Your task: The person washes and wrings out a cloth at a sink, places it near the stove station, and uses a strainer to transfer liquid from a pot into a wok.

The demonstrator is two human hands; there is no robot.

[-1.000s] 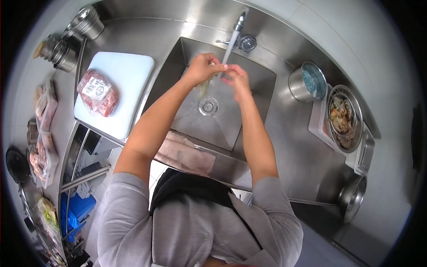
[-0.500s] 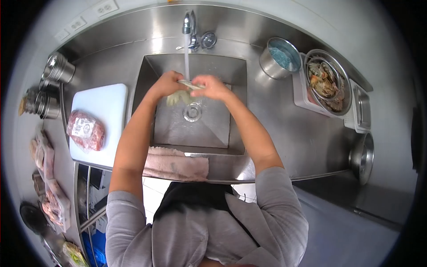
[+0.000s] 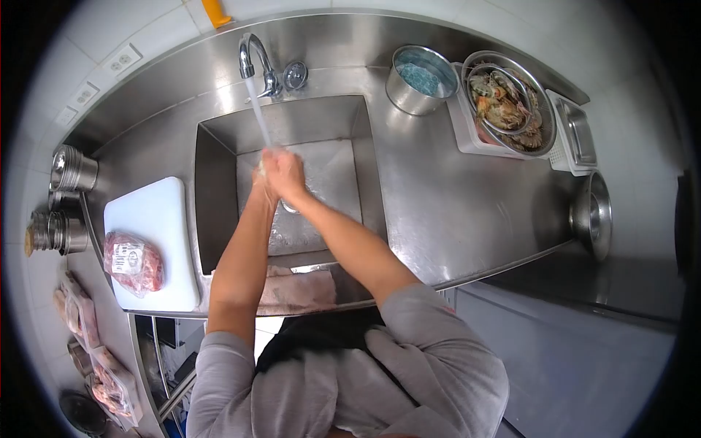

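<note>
Under the stream from the faucet (image 3: 248, 66), my two hands are pressed together above the stainless sink (image 3: 350, 204). My right hand (image 3: 287, 172) is closed over my left hand (image 3: 266, 182), fingers wrapped round and slightly blurred. A small bit of a pale, limp, cloth-like piece (image 3: 261, 168) shows at the left side of the grip. Most of it is hidden, so its exact kind is unclear. Water wets the basin floor, and my wrists partly cover the drain.
A white cutting board (image 3: 175, 219) with wrapped meat (image 3: 133, 264) lies left. A pink towel (image 3: 299, 288) is at the front edge. To the right stand a pot with blue content (image 3: 422, 80), a bowl of crab-like shellfish (image 3: 504, 106) and a metal bowl (image 3: 595, 215).
My hands were apart, stretching the pale piece between them; now they are clasped together with it bunched inside. The camera view has shifted and turned.
</note>
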